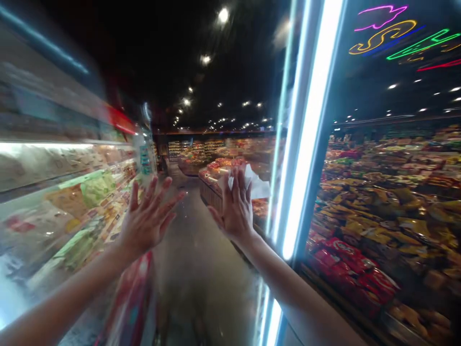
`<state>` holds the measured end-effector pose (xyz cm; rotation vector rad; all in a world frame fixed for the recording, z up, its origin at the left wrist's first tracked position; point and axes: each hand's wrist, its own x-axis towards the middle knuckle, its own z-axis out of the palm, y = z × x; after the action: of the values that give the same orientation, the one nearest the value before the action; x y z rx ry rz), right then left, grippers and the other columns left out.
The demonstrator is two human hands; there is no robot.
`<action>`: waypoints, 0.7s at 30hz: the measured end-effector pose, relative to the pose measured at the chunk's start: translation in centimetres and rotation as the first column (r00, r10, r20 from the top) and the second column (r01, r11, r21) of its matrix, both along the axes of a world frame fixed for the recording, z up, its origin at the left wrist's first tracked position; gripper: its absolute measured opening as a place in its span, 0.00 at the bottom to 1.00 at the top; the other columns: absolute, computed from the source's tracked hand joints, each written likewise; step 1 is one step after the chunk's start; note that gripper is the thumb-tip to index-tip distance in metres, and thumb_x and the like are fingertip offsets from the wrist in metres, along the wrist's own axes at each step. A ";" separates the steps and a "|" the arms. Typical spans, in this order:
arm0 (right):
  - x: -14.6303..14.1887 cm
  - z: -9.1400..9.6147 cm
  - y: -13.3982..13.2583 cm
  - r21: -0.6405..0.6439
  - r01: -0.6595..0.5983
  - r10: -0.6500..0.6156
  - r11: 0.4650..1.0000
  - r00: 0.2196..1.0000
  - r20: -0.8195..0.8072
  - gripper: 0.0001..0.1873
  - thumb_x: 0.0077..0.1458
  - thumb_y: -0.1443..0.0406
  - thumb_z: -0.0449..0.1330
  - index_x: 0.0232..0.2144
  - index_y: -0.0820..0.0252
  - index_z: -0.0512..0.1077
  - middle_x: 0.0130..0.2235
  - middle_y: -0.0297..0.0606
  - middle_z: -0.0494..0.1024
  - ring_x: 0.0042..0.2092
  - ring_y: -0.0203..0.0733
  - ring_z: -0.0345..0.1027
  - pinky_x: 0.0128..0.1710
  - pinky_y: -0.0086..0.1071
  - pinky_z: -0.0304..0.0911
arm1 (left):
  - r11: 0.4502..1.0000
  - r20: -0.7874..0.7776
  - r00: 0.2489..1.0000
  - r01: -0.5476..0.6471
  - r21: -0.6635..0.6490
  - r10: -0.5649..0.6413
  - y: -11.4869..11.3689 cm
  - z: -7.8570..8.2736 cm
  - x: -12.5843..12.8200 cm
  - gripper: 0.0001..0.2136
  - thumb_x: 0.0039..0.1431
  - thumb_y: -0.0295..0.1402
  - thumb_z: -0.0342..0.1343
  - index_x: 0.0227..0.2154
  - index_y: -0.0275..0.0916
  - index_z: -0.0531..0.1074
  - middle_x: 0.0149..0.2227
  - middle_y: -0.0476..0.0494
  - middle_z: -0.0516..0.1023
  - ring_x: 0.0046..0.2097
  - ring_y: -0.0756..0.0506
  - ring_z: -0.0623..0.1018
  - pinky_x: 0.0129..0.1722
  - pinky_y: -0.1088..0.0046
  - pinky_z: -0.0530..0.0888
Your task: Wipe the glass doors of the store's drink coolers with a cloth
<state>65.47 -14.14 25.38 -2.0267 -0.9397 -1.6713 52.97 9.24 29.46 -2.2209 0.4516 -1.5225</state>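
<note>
Stretched out over the aisle, my left hand (147, 216) has its fingers spread and nothing in it. It is nearest to the shelves of packaged goods on the left. My right hand (236, 206) is raised with its fingers straight and its thumb apart, left of a bright upright light tube (313, 120). Behind its fingers shows a white sheet-like piece (256, 184); whether the hand touches it I cannot tell.
Lit shelves with bagged goods (90, 192) line the left, blurred. On the right a long display holds red packets (355, 269) and yellow packets (392, 206). The floor (201, 269) runs ahead past a bin of goods (211, 192). Neon shapes (383, 36) glow above.
</note>
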 end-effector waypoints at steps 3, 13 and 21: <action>-1.1 0.4 2.5 -0.105 -0.069 0.073 0.992 0.997 0.034 0.50 0.67 0.45 0.50 0.74 0.73 0.36 0.75 0.58 0.39 0.76 0.59 0.25 0.72 0.63 0.40 | 0.995 0.013 0.998 -0.058 -0.086 0.059 2.5 0.5 -1.2 0.36 0.68 0.38 0.55 0.72 0.58 0.43 0.76 0.46 0.45 0.76 0.35 0.38 0.72 0.39 0.38; -5.2 2.7 13.0 -0.446 -0.217 0.307 0.868 0.942 0.139 0.43 0.66 0.47 0.54 0.70 0.75 0.54 0.74 0.53 0.44 0.76 0.53 0.30 0.75 0.53 0.31 | 0.956 0.076 0.977 -0.175 -0.236 0.197 12.1 0.3 -5.5 0.37 0.68 0.37 0.53 0.72 0.59 0.39 0.77 0.48 0.36 0.75 0.33 0.35 0.72 0.35 0.39; -7.7 5.6 19.9 -0.506 -0.291 0.406 0.812 0.905 0.131 0.40 0.67 0.53 0.55 0.70 0.76 0.52 0.75 0.54 0.43 0.76 0.52 0.28 0.75 0.54 0.31 | 0.944 0.084 0.977 -0.165 -0.285 0.196 17.6 -2.9 -7.6 0.36 0.69 0.36 0.51 0.73 0.57 0.39 0.76 0.50 0.32 0.75 0.35 0.33 0.73 0.38 0.37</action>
<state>57.75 5.76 30.99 -1.7806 -1.8469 -1.5959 45.36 26.88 26.58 -2.2909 -0.0028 -1.6833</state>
